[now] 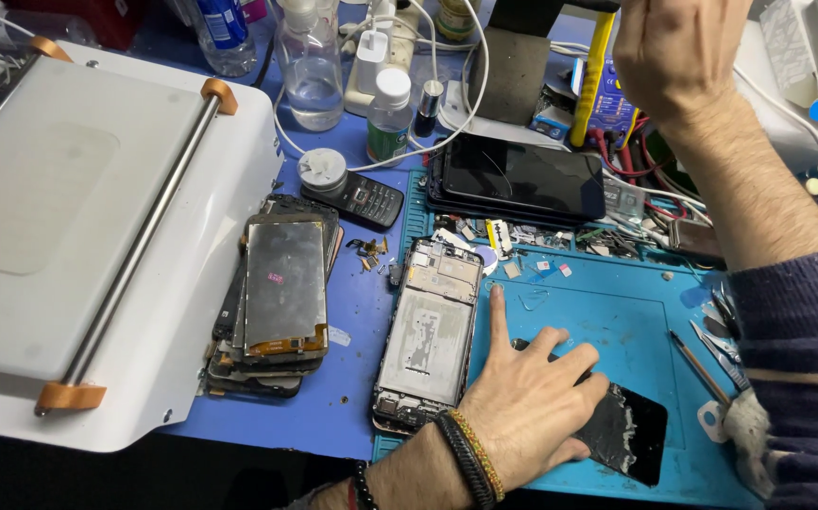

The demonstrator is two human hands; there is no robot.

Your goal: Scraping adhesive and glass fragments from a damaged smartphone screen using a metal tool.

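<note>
Our left hand (532, 397) presses spread fingers on the black screen panel (628, 434); the phone frame (428, 331) lies beside our forefinger; our right hand (678, 57) curls shut, contents unclear.

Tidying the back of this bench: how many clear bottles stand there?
3. A labelled bottle at the far left, a clear pump bottle beside it, and a small white-capped bottle right of that. Clutter may hide others.
</note>
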